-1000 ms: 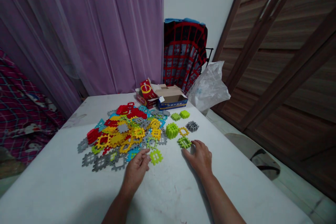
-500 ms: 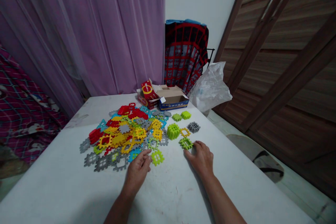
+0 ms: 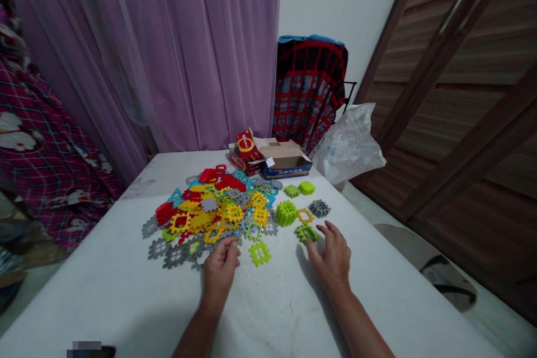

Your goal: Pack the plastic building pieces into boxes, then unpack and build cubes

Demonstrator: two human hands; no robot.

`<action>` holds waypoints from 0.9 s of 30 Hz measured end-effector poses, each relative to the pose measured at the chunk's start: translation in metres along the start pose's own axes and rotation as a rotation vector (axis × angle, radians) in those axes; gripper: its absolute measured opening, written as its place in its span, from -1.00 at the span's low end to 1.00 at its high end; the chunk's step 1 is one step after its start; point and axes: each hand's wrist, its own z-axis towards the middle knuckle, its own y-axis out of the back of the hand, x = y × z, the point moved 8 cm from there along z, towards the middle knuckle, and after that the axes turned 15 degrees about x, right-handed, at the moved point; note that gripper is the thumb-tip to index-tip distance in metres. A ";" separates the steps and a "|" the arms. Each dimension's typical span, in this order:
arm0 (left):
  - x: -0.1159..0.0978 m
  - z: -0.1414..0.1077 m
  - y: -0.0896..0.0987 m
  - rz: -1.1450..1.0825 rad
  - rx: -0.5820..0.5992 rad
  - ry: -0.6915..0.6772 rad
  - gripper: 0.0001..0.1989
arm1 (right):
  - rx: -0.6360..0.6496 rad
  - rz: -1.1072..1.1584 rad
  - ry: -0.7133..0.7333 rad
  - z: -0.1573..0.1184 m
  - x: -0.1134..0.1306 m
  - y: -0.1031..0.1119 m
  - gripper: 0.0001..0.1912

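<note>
My right hand [image 3: 333,257] is open at the right, thumb and fingers apart. Its thumb tip is at the near edge of a small stack of green toy tiles [image 3: 305,233] with square holes. My left hand [image 3: 221,265] is closed, fingers curled, with nothing visible in it; it covers part of the near edge of a mixed tile pile [image 3: 205,218]. Between the hands a single lime-green window tile [image 3: 260,254] lies flat. Behind it are a taller green tile stack [image 3: 286,213], a yellow frame tile [image 3: 305,216] and a grey tile stack [image 3: 319,208].
Two smaller green stacks, one left [image 3: 292,191] and one right [image 3: 307,188], stand farther back. At the table's far edge are a red box [image 3: 248,148] and an open blue carton [image 3: 287,168]. A clear plastic bag [image 3: 348,145] hangs beside the right edge.
The view has swung slightly left. My left hand has drawn away from the single lime-green tile and its fingers have curled in. My right hand's fingers have spread and lifted at the green stack.
</note>
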 end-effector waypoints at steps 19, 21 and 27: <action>0.013 0.003 0.044 0.002 -0.307 -0.061 -0.52 | 0.653 -0.027 0.567 0.050 0.204 -0.115 -0.77; 0.014 0.004 0.044 -0.010 -0.312 -0.063 -0.50 | 0.633 -0.003 0.561 0.043 0.198 -0.111 -0.79; 0.015 0.005 0.042 -0.034 -0.321 -0.057 -0.47 | 0.616 -0.077 0.507 0.068 0.201 -0.111 -0.77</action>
